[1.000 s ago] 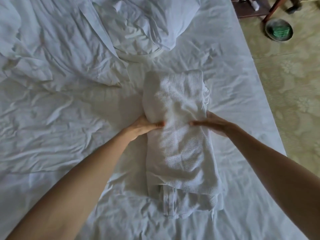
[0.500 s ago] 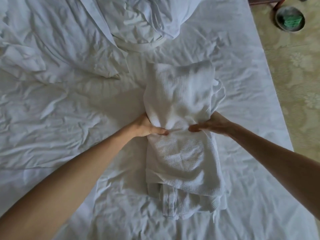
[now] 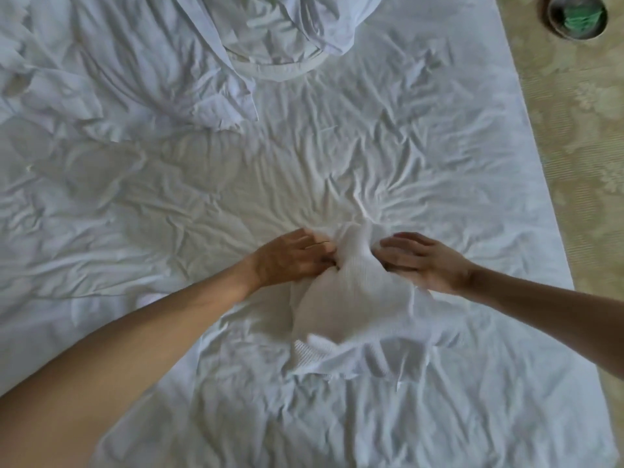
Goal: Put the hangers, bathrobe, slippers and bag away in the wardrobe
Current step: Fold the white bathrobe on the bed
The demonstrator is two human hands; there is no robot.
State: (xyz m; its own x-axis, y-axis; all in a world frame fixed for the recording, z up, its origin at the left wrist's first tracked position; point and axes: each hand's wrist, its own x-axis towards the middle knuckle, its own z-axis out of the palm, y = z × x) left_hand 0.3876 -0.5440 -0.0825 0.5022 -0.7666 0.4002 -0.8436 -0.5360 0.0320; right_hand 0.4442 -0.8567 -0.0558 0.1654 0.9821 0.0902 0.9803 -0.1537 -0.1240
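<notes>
One wide bed (image 3: 439,136) in crumpled white sheets spreads under both hands. Beyond the hands a rumpled duvet (image 3: 141,62) is heaped, and far past the right hand a round bin (image 3: 578,12) stands on patterned carpet (image 3: 580,136). The folded waffle bathrobe (image 3: 354,309) lies bunched between them, the left hand (image 3: 292,256) and right hand (image 3: 422,261) each gripping its top fold with curled fingers.
</notes>
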